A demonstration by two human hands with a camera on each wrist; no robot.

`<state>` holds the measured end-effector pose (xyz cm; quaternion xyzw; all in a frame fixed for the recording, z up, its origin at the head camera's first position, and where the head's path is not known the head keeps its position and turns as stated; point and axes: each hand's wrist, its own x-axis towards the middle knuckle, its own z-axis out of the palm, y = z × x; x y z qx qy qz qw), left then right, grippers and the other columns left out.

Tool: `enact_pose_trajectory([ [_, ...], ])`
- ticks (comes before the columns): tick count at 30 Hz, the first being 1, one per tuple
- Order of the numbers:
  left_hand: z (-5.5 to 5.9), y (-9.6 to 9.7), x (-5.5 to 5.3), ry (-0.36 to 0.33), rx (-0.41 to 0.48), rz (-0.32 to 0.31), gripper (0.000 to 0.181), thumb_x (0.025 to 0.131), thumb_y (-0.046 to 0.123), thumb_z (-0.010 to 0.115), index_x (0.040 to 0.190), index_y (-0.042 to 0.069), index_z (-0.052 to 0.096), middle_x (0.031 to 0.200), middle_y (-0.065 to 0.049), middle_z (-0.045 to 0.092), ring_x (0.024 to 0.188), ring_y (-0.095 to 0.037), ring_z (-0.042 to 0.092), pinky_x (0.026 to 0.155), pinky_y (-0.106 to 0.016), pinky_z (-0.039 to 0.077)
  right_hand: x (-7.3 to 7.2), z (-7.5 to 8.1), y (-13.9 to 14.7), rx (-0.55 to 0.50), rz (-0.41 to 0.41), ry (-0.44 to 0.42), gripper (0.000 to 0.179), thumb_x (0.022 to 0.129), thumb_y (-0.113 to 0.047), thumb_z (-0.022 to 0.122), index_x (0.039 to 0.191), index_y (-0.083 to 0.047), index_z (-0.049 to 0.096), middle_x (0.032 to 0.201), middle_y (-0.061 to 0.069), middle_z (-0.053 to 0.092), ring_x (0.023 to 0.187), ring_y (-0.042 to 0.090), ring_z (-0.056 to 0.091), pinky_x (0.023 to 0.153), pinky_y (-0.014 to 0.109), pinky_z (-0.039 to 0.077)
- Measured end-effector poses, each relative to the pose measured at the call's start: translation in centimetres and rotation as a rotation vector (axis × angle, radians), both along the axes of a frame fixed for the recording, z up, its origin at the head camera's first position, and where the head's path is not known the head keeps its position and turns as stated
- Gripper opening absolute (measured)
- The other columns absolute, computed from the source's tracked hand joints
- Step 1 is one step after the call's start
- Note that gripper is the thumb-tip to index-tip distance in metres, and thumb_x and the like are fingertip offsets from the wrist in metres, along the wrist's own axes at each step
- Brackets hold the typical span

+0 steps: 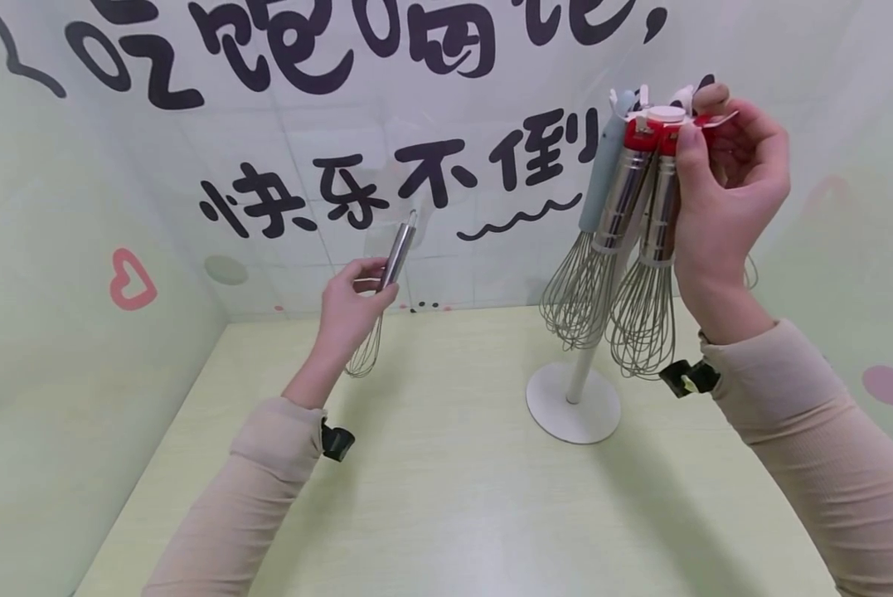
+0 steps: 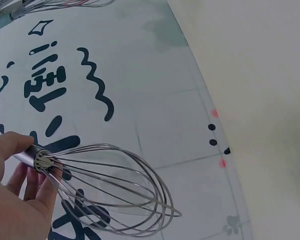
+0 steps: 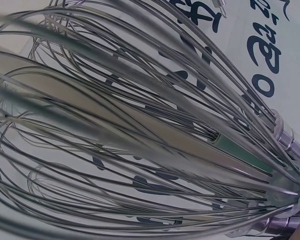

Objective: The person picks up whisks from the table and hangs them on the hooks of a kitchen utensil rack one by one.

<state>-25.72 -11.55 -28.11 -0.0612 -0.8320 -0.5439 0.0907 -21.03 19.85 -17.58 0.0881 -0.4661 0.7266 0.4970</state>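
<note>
My left hand (image 1: pixel 352 303) pinches a whisk (image 1: pixel 397 253) by its shiny metal handle. Its wire loops (image 2: pixel 120 190) hang below the hand and stand clear in the left wrist view. Up at the right, my right hand (image 1: pixel 737 170) grips at the red top end of a whisk on a white stand (image 1: pixel 573 419), thumb in front and fingers curled behind. Part of that whisk is hidden by the hand. Beside it hang several more whisks, among them a metal-handled whisk (image 1: pixel 625 195) and a light blue-handled one (image 1: pixel 603 170). Wire loops (image 3: pixel 140 125) fill the right wrist view.
White hooks (image 1: pixel 643 95) stick out around the stand's top. The stand's round base rests on a pale wood-grain table (image 1: pixel 446 464). Behind is a white wall (image 1: pixel 431 274) with large black lettering, and side walls rise left and right.
</note>
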Motion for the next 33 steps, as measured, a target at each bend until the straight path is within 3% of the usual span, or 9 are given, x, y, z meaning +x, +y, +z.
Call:
enact_pose_trajectory([
  [14,3.1,4.2,1.7,0.041,0.056,-0.113,0.04,0.085,0.01,0.066,0.125,0.009,0.058,0.118,-0.011,0.064,0.108,-0.022,0.06,0.079,-0.025,0.054,-0.2,-0.3,0.2,0.027,-0.01,0.0,0.031,0.075,-0.004,0.07,0.103,-0.003,0.059,0.095,0.006,0.059,0.085,0.016,0.05,0.081,0.024,0.045],
  [20,4.3,5.9,2.1,0.095,0.104,-0.158,0.039,0.084,0.008,0.066,0.123,0.007,0.059,0.116,-0.012,0.064,0.105,-0.022,0.061,0.083,-0.027,0.053,-0.2,-0.3,0.2,0.017,-0.011,0.002,0.031,0.075,-0.004,0.071,0.103,-0.003,0.059,0.095,0.007,0.059,0.085,0.017,0.051,0.082,0.024,0.045],
  [33,5.4,8.0,2.8,0.117,0.162,-0.194,0.038,0.084,0.007,0.067,0.122,0.008,0.06,0.116,-0.01,0.064,0.102,-0.021,0.061,0.078,-0.025,0.053,-0.1,-0.1,0.0,0.014,-0.004,-0.005,0.03,0.075,-0.003,0.07,0.104,-0.003,0.059,0.096,0.007,0.059,0.087,0.017,0.051,0.083,0.024,0.045],
])
